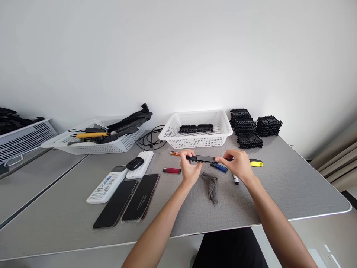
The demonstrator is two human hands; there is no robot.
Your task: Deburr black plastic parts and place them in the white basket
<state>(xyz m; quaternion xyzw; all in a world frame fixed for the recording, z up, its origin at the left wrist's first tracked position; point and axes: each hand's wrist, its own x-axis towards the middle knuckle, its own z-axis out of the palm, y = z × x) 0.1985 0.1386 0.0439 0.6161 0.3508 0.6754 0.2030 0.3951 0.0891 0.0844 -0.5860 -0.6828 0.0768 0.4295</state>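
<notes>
Both our hands grip one black strip point(205, 159), holding it level just above the counter point(292, 186): the left hand point(189, 169) pinches its left end, the right hand point(237, 165) its right end, fingers curled round it. Under the strip lies a grey rag point(212, 184), with a blue lighter point(219, 168) just beside the right hand and a red lighter point(171, 171) near the left. A marker point(235, 180) pokes out below the right wrist, and what may be a yellow-tipped knife point(256, 163) lies behind it, mostly hidden. Beyond stands a white basket point(223, 128) with two black pieces inside, stacks point(251, 128) of like pieces to its right. Two phones point(128, 203) lie well to the left.
</notes>
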